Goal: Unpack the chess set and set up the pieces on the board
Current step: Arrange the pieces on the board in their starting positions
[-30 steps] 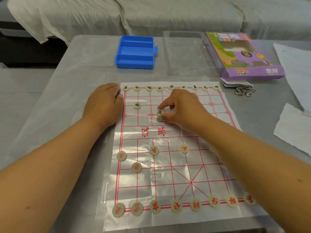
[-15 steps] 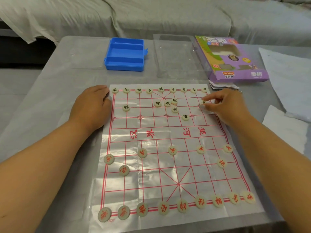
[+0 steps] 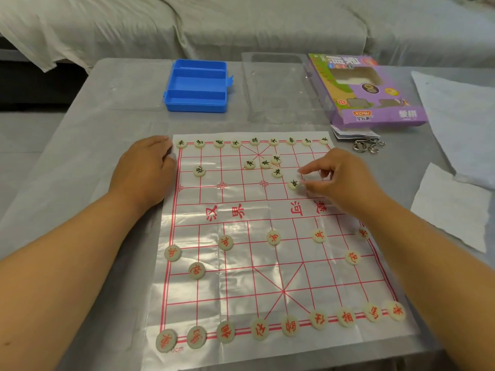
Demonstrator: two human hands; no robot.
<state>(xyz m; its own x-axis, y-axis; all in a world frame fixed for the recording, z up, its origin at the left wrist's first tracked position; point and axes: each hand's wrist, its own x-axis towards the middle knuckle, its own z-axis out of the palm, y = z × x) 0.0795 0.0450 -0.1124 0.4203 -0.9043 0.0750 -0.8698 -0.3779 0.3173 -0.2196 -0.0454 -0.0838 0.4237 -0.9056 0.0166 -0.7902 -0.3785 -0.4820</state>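
From the head camera, the plastic chess board (image 3: 267, 258) lies flat on the grey bench (image 3: 88, 145), red-marked pieces along its near row, black-marked ones along the far row. The left hand (image 3: 144, 170) rests palm-down at the board's far-left corner, fingers straight and close together. The right hand (image 3: 340, 180) touches a black-marked piece (image 3: 293, 184) with thumb and forefinger, remaining fingers curled. Beyond sit the blue case (image 3: 197, 85) and purple box (image 3: 375, 92).

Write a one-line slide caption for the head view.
Left hand steadies the board; right hand reaches for a black-lettered piece.
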